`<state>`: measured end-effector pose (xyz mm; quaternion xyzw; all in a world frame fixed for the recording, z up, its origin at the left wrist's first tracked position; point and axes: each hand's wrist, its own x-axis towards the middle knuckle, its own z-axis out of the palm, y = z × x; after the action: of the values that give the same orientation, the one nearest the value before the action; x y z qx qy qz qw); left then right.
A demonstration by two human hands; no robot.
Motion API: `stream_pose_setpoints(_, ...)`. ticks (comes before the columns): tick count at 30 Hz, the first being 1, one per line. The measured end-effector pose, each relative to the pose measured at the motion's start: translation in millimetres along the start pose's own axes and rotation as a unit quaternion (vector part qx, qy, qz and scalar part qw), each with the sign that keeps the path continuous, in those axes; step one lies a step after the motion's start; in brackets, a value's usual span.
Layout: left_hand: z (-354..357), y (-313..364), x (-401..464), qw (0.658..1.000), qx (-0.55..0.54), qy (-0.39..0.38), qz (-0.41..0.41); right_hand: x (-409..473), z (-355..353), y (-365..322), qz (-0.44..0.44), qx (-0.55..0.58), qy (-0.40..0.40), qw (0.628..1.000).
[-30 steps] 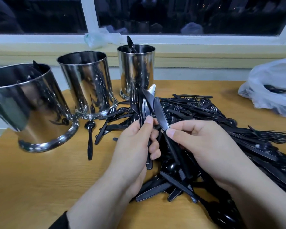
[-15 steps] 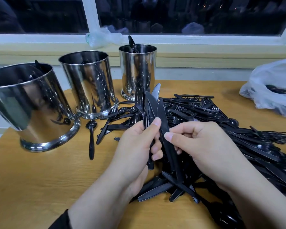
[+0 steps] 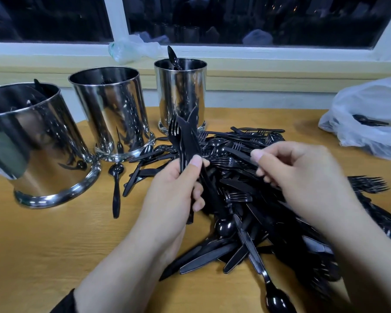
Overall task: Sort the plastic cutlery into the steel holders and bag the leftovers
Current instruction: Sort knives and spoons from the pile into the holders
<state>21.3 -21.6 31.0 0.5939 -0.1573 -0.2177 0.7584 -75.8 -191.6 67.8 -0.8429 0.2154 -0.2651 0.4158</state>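
A big pile of black plastic cutlery (image 3: 253, 213) covers the wooden table (image 3: 54, 240) in the middle and to the right. My left hand (image 3: 174, 195) is shut on a bundle of a fork and knives (image 3: 185, 138), held upright over the pile's left edge. My right hand (image 3: 307, 177) hovers over the pile with curled fingers. Its thumb and forefinger touch a knife (image 3: 239, 153); whether they grip it is unclear. Three steel holders stand at the back left: a large one (image 3: 32, 143), a middle one (image 3: 113, 109) and a far one (image 3: 181, 91) with a spoon (image 3: 173, 56) sticking out.
A white plastic bag (image 3: 370, 136) with some cutlery inside lies at the right edge. A single spoon (image 3: 116, 188) lies in front of the middle holder. Crumpled clear plastic (image 3: 131, 49) sits on the windowsill behind the holders.
My right hand has let go of the knife it pressed into the bundle and moved right, over the pile. My left hand keeps the bundle, now with that knife in it.
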Motion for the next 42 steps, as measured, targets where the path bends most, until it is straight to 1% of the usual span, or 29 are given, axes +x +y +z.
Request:
stream_pose_setpoints(2, -0.9, 1.1, 0.7, 1.000, 0.008, 0.017, 0.007, 5.8, -12.0, 6.2, -0.004, -0.036, 0.028, 0.999)
stream_pose_setpoints(3, -1.3, 1.2, 1.2, 1.000, 0.011, 0.025, 0.011, 8.1, -15.9, 9.6, -0.002, -0.053, 0.029, 0.998)
stream_pose_setpoints(7, -1.1, 2.4, 2.5, 0.997, 0.060, 0.047, 0.016, 15.4, -15.8, 19.2, 0.001, -0.156, -0.025, 0.988)
stream_pose_setpoints(11, 1.7, 3.6, 0.2, 0.998, 0.050, 0.042, 0.001, 18.4, -8.1, 21.6, -0.025, -0.223, -0.062, 0.973)
stream_pose_setpoints(13, 1.7, 3.1, 0.8, 0.998, 0.048, 0.034, 0.003, 20.3, -5.8, 20.4, -0.026, -0.234, -0.083, 0.968)
stream_pose_setpoints(17, 4.3, 3.8, -0.8, 1.000, 0.009, 0.004, 0.009, 24.5, -1.1, 17.1, -0.022, -0.253, -0.118, 0.960)
stream_pose_setpoints(20, 5.8, 3.6, -2.3, 1.000, 0.011, 0.000, 0.008, 24.9, 2.2, 16.7, -0.022, -0.254, -0.128, 0.958)
stream_pose_setpoints(23, 5.2, 2.9, -1.4, 1.000, 0.027, 0.001, -0.004, 23.7, 3.9, 15.9, -0.044, -0.246, -0.130, 0.960)
stream_pose_setpoints(26, 3.8, 1.6, -0.3, 1.000, 0.010, 0.003, -0.021, 20.5, -0.9, 10.4, -0.062, -0.232, -0.139, 0.961)
stream_pose_setpoints(31, 2.3, -0.2, 0.6, 1.000, 0.014, 0.000, -0.028, 11.8, -14.8, -0.1, -0.053, -0.264, -0.224, 0.937)
stream_pose_setpoints(34, 2.2, -1.2, 0.6, 0.999, 0.002, -0.004, -0.035, 8.7, -15.6, 0.3, -0.040, -0.281, -0.256, 0.924)
stream_pose_setpoints(38, 1.8, -2.4, -1.5, 0.999, 0.005, -0.022, -0.039, 5.8, -12.5, 2.5, -0.034, -0.291, -0.260, 0.920)
stream_pose_setpoints(42, 1.9, -2.5, -2.6, 0.998, 0.028, -0.033, -0.036, 6.3, -5.9, 5.3, -0.058, -0.298, -0.235, 0.923)
